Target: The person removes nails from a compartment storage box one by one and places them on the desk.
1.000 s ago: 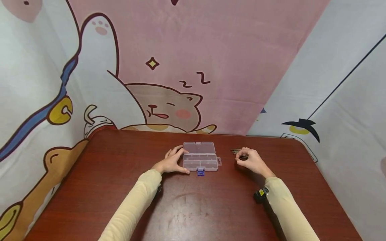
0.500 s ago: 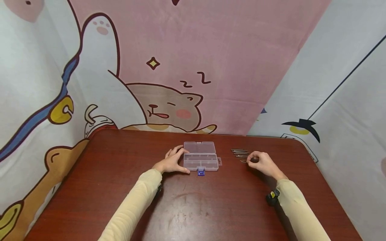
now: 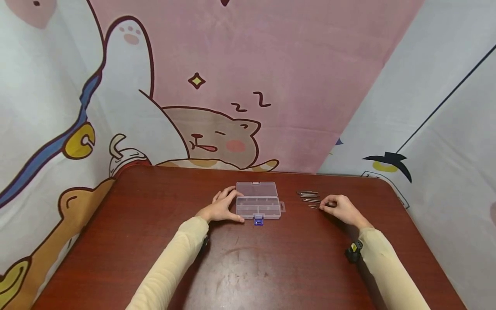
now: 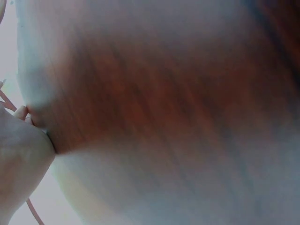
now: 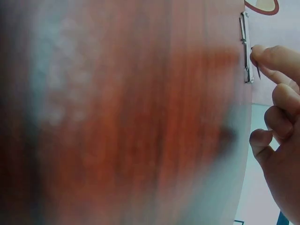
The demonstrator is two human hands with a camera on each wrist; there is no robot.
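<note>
A clear plastic compartment box [image 3: 248, 212] lies on the table with its lid [image 3: 256, 189] folded back and its blue latch [image 3: 258, 221] in front. My left hand [image 3: 220, 211] grips the box's left side, thumb at the front corner and index finger near the hinge. To the right lie several thin metal pins [image 3: 308, 196] of different lengths. My right hand [image 3: 342, 210] is beside them, thumb and index finger together. In the right wrist view they pinch a thin pointed metal pin [image 5: 258, 71]; the other fingers curl. The left wrist view hides the left fingertips' contact.
The brown wooden table [image 3: 248, 258] reaches back to a cloth wall [image 3: 302, 86] printed with cartoon animals. Two short pins [image 3: 312, 207] lie in front of the longer ones. A hanging tab [image 3: 282, 207] sticks out from the box's right side.
My right hand has moved right from over the pins, uncovering them; over the last half second it shifted only slightly farther right. My left hand and the box stay in place.
</note>
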